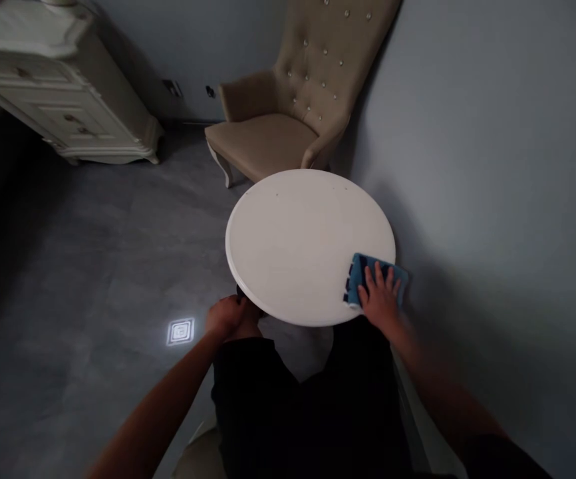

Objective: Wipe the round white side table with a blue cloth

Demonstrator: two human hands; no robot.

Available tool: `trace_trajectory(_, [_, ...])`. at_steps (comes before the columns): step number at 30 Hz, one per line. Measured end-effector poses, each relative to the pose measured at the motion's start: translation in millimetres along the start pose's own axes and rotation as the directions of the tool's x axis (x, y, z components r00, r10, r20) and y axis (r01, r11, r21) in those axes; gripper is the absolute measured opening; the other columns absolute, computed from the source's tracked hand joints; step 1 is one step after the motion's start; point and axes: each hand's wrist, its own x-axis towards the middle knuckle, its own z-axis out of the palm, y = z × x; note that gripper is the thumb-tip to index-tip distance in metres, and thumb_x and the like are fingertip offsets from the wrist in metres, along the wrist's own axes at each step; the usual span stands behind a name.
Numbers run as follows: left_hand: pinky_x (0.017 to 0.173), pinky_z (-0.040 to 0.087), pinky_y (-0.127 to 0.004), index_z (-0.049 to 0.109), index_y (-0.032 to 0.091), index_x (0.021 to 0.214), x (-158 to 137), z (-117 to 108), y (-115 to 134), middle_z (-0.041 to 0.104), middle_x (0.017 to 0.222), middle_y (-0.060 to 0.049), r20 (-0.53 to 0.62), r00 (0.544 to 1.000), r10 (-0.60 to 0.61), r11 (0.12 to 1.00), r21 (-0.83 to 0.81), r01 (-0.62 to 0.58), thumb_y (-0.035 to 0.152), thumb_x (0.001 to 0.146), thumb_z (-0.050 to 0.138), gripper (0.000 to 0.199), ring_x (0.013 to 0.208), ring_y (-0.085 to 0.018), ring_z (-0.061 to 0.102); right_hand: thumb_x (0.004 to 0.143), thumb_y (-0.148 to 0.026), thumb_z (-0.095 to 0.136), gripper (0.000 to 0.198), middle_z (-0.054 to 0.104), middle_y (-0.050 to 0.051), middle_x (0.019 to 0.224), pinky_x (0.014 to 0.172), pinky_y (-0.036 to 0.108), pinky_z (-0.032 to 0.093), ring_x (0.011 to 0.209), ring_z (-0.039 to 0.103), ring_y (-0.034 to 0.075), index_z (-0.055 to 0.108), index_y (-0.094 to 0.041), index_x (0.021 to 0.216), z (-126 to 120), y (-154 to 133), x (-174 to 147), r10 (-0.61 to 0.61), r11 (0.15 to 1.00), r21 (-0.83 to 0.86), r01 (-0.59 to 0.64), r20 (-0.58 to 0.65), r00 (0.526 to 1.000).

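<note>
On the right front edge of a round white table (298,246), a blue cloth (356,283) with dark marks lies partly over the rim. My right hand (380,299) rests flat on top of this cloth, its fingers spread apart. At the table's left front edge, my left hand (225,314) is beside my knee, just below the tabletop. Its fingers look curled in, and what they may hold is hidden. A few small dark specks show near the far rim of the tabletop.
Behind the table stands a tan armchair (263,141) with a buttoned back. A grey wall (492,166) runs close along the right. At the upper left is a white cabinet (58,73). A bright square light (181,331) shows on the grey floor (118,266).
</note>
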Motion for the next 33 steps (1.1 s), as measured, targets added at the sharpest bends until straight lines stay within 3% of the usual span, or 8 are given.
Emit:
trace_trajectory(3, [0.102,0.059,-0.048,0.085,0.016,0.118,0,2,-1,0.083,0.128,-0.025,0.003,1.000,0.011,1.000,0.015,-0.011,0.058,0.113,0.033,0.067,0.123,-0.041,0.078,0.105,-0.058,0.041,0.079,0.026,-0.004,0.189,0.136,0.088,0.017,0.177,0.013,0.049,0.033,-0.047,0.183,0,-15,-21,-0.081,0.997,0.006,0.081,0.044,0.996])
trace_trajectory(6, [0.100,0.059,-0.048,0.085,0.017,0.118,-1,1,-3,0.083,0.128,-0.024,0.012,1.000,0.007,1.000,0.021,-0.008,0.061,0.113,0.031,0.070,0.123,-0.041,0.078,0.108,-0.060,0.037,0.078,0.023,-0.002,0.190,0.139,0.083,0.016,0.177,0.014,0.050,0.039,-0.038,0.183,-9,-13,12,-0.125,0.992,-0.017,0.126,0.061,0.990])
trace_trajectory(10, [0.099,0.059,-0.047,0.086,0.019,0.116,-3,-3,-4,0.084,0.126,-0.022,0.012,1.000,-0.023,1.000,0.018,0.023,0.059,0.113,0.034,0.066,0.120,-0.041,0.078,0.112,-0.061,0.030,0.081,0.023,0.009,0.192,0.134,0.087,0.019,0.174,0.019,0.056,0.040,-0.023,0.183,-21,-1,111,-0.074,0.996,-0.053,0.076,0.030,0.997])
trace_trajectory(17, [0.095,0.058,-0.044,0.086,0.021,0.112,3,-9,-6,0.084,0.124,-0.017,0.024,0.998,-0.062,0.998,0.017,0.061,0.057,0.112,0.035,0.062,0.116,-0.038,0.078,0.116,-0.061,0.027,0.079,0.025,0.018,0.190,0.129,0.090,0.022,0.169,0.025,0.055,0.033,-0.021,0.183,-20,-14,313,0.008,1.000,-0.030,-0.009,-0.011,1.000])
trace_trajectory(22, [0.095,0.058,-0.041,0.086,0.022,0.113,8,-12,-8,0.084,0.126,-0.017,0.033,0.994,-0.101,0.994,0.038,0.100,0.059,0.111,0.034,0.065,0.117,-0.037,0.078,0.116,-0.063,0.028,0.080,0.032,0.027,0.185,0.123,0.092,0.027,0.163,0.033,0.055,0.035,-0.017,0.182,-7,-35,402,0.063,0.997,0.052,-0.060,-0.075,0.995])
trace_trajectory(24, [0.095,0.058,-0.040,0.086,0.022,0.113,8,-12,-9,0.084,0.126,-0.016,0.030,0.994,-0.107,0.993,0.050,0.106,0.058,0.111,0.034,0.063,0.118,-0.036,0.078,0.117,-0.063,0.028,0.081,0.032,0.029,0.183,0.122,0.093,0.025,0.163,0.032,0.056,0.035,-0.015,0.181,-3,-38,413,0.048,0.996,0.079,-0.041,-0.089,0.995])
trace_trajectory(27, [0.096,0.058,-0.040,0.086,0.022,0.113,8,-11,-10,0.084,0.125,-0.017,0.015,0.995,-0.103,0.993,0.061,0.102,0.055,0.111,0.033,0.062,0.119,-0.036,0.078,0.117,-0.064,0.026,0.083,0.027,0.029,0.185,0.123,0.092,0.023,0.165,0.029,0.057,0.031,-0.014,0.183,-5,-40,403,0.011,0.998,0.058,-0.006,-0.073,0.997])
trace_trajectory(33, [0.101,0.058,-0.043,0.086,0.019,0.117,5,-8,-12,0.083,0.129,-0.020,-0.007,0.998,-0.069,0.996,0.054,0.069,0.053,0.112,0.034,0.062,0.122,-0.037,0.077,0.118,-0.060,0.024,0.080,0.023,0.020,0.190,0.129,0.089,0.021,0.170,0.023,0.055,0.029,-0.017,0.185,-20,-44,308,-0.047,0.997,-0.060,0.046,-0.014,0.999])
